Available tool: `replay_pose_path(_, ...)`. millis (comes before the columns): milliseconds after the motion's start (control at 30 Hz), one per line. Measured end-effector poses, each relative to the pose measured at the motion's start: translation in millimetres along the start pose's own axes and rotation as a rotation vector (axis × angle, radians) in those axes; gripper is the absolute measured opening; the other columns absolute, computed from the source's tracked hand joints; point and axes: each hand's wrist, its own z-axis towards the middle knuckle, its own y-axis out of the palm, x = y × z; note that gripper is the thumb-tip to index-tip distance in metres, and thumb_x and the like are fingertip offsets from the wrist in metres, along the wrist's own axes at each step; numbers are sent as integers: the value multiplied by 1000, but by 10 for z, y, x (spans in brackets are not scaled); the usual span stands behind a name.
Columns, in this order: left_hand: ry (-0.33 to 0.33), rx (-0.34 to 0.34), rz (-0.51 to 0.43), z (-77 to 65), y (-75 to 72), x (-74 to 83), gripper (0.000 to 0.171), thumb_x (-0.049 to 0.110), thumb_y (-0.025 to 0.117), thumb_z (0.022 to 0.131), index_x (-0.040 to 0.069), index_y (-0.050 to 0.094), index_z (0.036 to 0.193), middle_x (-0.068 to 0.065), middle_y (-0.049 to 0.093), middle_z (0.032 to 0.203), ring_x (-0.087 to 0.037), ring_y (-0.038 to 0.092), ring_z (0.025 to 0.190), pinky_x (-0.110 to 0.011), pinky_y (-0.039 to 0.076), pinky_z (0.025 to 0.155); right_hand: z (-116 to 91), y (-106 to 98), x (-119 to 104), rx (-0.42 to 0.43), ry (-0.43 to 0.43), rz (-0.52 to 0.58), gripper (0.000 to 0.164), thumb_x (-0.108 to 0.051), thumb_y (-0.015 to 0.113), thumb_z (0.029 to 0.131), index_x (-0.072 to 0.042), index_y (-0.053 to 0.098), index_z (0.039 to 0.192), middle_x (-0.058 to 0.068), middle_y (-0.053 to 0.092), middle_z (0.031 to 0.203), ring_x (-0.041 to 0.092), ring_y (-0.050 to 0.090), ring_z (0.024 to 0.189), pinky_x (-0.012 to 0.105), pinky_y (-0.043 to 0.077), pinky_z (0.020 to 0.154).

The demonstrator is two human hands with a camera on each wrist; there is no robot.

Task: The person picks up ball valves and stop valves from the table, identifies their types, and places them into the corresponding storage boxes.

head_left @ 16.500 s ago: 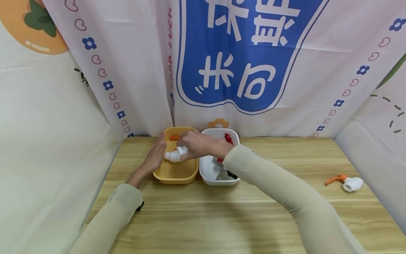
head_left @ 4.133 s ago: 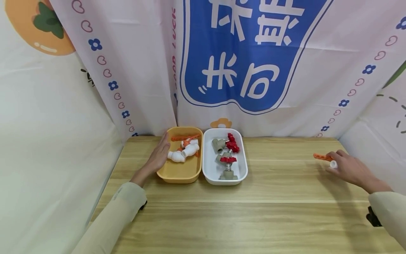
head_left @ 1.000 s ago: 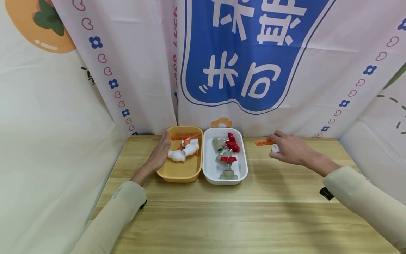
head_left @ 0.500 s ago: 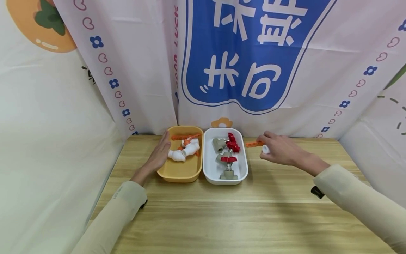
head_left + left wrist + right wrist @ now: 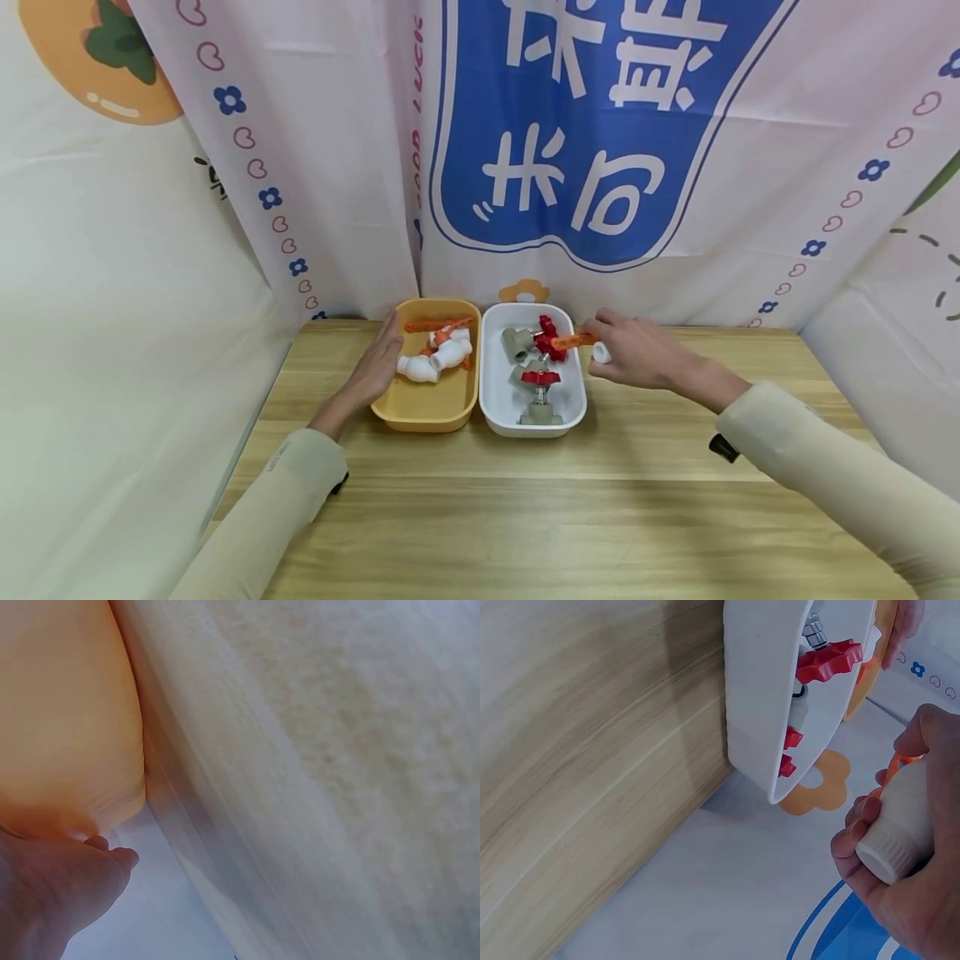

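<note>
My right hand [image 5: 641, 354] grips a white ball valve [image 5: 901, 817] with an orange lever handle [image 5: 574, 341]. It hovers at the right rim of the white bin [image 5: 496, 408], the lever reaching over the bin's inside. In that bin lie several grey stop valves [image 5: 540, 410] with red handwheels. Straight fingers of my left hand [image 5: 371, 367] rest against the left side of the yellow bin [image 5: 418, 410]. Several white ball valves [image 5: 452, 353] with orange levers lie inside the yellow bin, partly overlapping. In the left wrist view, the left hand [image 5: 64, 885] touches the bin's wall.
Both bins stand side by side at the back edge of the wooden table [image 5: 480, 525]. A printed curtain [image 5: 337, 192] hangs right behind them, and pale cloth walls flank the table.
Over the last second my right hand has carried the ball valve leftward to the white bin; earlier it picked it up at the table's right. My left hand has stayed at the yellow bin.
</note>
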Motion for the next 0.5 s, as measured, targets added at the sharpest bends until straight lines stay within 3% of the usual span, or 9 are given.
replay_pose_path(233, -10, -2, 6, -4, 7, 13, 66, 45, 9, 116, 8, -3, 170, -10, -8, 179, -34, -3, 165, -54, 2, 133, 100, -23, -138, -27, -23, 0, 51, -37, 76, 92, -7, 69, 133, 7, 63, 111, 20, 57, 74, 33, 54, 66)
replay_pose_path(500, -18, -8, 1, 7, 6, 12, 67, 46, 10, 116, 10, -4, 170, -8, -10, 179, -32, -5, 165, -53, 0, 133, 218, -22, -283, -75, -7, 17, 62, -40, 75, 94, -9, 62, 147, 21, 62, 142, 34, 70, 97, 52, 63, 88)
